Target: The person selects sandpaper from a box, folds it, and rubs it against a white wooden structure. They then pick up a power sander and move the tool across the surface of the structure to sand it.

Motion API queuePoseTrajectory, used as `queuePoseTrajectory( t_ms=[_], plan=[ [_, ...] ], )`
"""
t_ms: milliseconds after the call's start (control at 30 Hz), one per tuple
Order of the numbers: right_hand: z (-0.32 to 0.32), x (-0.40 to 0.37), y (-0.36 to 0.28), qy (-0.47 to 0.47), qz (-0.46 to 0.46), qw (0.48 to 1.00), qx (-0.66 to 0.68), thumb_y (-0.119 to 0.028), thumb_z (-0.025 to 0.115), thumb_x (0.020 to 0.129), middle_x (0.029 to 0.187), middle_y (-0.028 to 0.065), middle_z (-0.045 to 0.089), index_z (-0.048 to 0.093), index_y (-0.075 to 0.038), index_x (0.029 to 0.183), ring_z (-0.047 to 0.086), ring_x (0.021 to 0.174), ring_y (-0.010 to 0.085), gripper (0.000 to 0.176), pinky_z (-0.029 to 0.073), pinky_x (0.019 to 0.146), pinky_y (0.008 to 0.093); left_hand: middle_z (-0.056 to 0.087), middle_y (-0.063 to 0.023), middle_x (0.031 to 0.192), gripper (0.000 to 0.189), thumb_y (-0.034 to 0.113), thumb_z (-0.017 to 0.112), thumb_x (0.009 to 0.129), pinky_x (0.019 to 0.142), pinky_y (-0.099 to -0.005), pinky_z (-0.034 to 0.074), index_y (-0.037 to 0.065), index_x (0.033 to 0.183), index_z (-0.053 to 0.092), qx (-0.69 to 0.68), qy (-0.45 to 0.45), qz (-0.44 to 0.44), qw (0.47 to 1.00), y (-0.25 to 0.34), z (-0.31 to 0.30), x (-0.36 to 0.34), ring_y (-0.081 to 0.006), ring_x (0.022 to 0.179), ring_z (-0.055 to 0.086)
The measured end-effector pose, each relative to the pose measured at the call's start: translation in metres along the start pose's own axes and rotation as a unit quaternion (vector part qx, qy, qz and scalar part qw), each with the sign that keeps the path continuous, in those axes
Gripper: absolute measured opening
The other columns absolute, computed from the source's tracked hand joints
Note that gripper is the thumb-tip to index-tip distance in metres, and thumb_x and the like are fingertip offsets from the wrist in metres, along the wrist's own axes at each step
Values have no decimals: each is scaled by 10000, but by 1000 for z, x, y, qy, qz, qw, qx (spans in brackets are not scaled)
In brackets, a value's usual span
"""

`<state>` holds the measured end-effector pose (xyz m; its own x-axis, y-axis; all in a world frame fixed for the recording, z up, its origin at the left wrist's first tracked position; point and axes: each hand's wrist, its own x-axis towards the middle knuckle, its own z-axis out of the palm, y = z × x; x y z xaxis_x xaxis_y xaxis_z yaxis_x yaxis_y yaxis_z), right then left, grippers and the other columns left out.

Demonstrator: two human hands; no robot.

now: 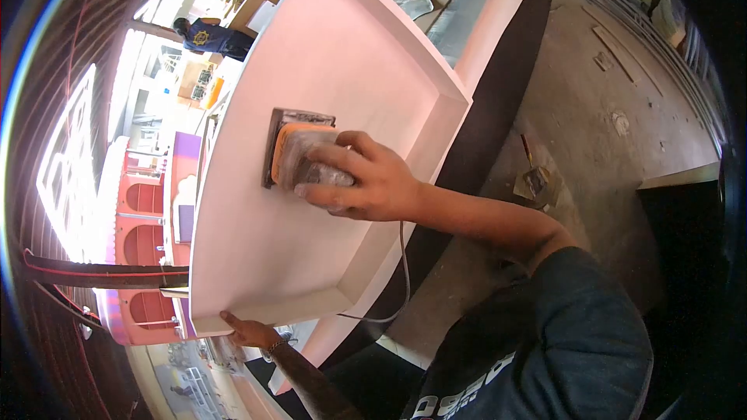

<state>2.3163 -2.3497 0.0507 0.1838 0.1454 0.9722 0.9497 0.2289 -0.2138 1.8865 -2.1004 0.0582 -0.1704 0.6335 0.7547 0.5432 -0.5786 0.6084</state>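
Observation:
A dusty sheet sander point(306, 157) with an orange band and a dark flat pad lies against the inner face of a pale pink panel point(334, 62). My right hand point(366, 179) is closed over the top of its body, fingers wrapped around it. A grey cord point(405, 280) runs from below that hand across the panel's raised rim. At the panel's lower corner, my left hand point(253, 333) grips the rim edge, its thumb on the near side and its other fingers partly hidden.
The view is turned sideways. A person in a dark shirt point(210, 37) is in the background. Pink and purple arched structures point(144, 241) stand beyond the panel. A dark post point(109, 274) is near its edge. A tray-like item with a brush point(535, 179) rests on the concrete floor point(576, 117).

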Motion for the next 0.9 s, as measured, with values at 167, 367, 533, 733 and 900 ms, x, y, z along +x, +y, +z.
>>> queuePoseTrajectory(
  t_ms=[167,367,533,733,900],
  plan=[
    [-20,8,37,58,69,996,-5,-168,889,559,1291,126,550,641,-310,1245,571,1027,360,744,533,855,435,636,-251,1150,468,342,584,966,781,-451,551,-1,1283,568,60,8,-76,995,13,-3,-2,-352,910,646],
    [-44,22,91,127,114,984,-44,-175,892,559,1263,167,551,629,-216,1241,567,1075,380,733,508,896,447,661,-238,1106,391,219,555,986,756,-502,549,87,1354,552,157,-4,76,985,-14,-5,5,-384,899,665],
    [-54,34,107,144,70,984,-78,-133,890,615,1234,194,573,589,-131,1265,602,1110,376,716,529,900,443,646,-254,1134,652,457,635,956,764,-442,586,-150,1188,572,-50,34,-93,994,79,9,-16,-332,913,649],
    [-44,55,84,134,56,988,-48,-147,892,579,1234,174,566,612,-188,1267,589,1073,367,744,520,896,435,644,-264,1106,647,435,643,956,715,-426,586,-171,1170,568,-87,45,-123,988,92,13,-24,-322,862,658],
    [-18,57,23,69,66,995,-28,-188,879,560,1273,117,550,636,-321,1247,559,1050,356,741,541,854,443,642,-268,1061,612,424,668,948,688,-434,571,-169,1063,575,-20,82,-151,985,79,16,-21,-314,838,659]
  ],
)
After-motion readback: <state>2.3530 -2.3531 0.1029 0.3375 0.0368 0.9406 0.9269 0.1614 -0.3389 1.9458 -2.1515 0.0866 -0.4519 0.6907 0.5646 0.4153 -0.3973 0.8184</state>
